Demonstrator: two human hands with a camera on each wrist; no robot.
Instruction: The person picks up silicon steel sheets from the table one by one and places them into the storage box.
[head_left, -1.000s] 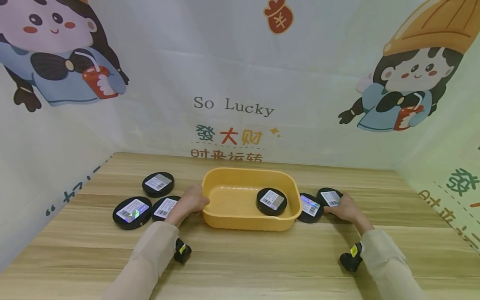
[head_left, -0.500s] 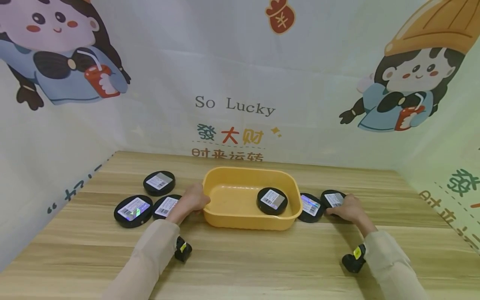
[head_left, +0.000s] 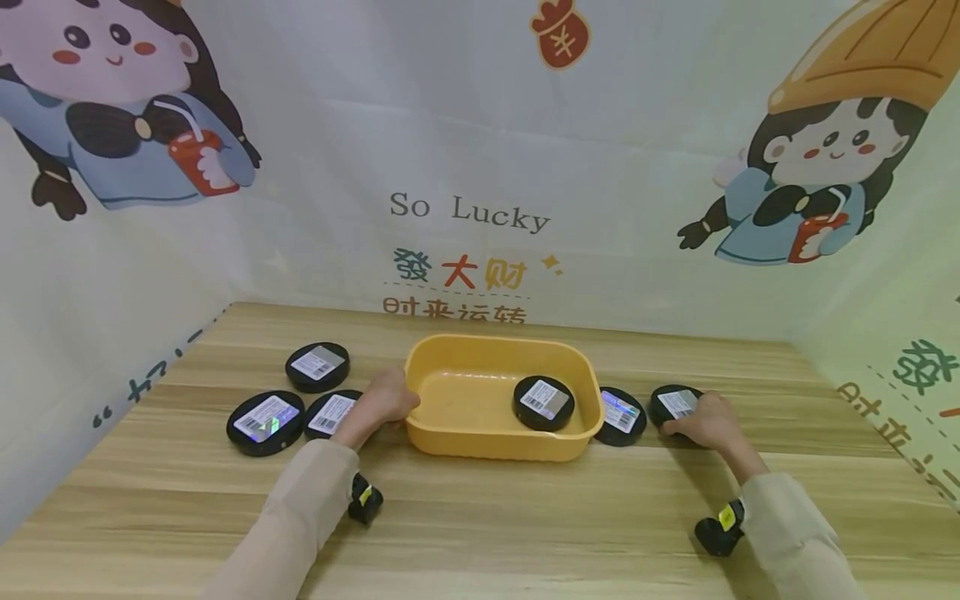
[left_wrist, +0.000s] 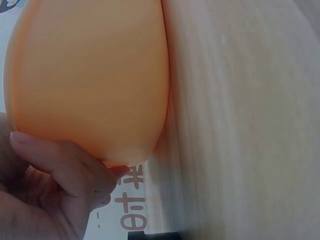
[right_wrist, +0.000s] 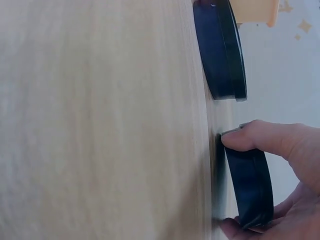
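In the head view my left hand (head_left: 386, 397) grips the left end of a yellow plastic basin (head_left: 450, 442), thumb at the rim in the left wrist view. One black round flat case (head_left: 543, 403) with a white barcode label lies inside, towards the right. My right hand (head_left: 708, 421) pinches another such black round case (head_left: 675, 404) by its edge, right of the basin. The right wrist view shows thumb and fingers on opposite sides of this held case (right_wrist: 250, 185); a dark shadow lies between it and the table. A further black case (head_left: 621, 417) rests against the basin's right end.
Left of the basin lie three more labelled black cases, one at the back (head_left: 317, 367), one at the far left (head_left: 266, 423) and one (head_left: 330, 414) partly behind my left hand. A printed cloth (head_left: 465, 150) walls the wooden table (head_left: 525, 525) at the back and sides.
My right hand has moved to the right with the black case, widening the gap to the case beside the basin. My left hand and the basin stay in place.
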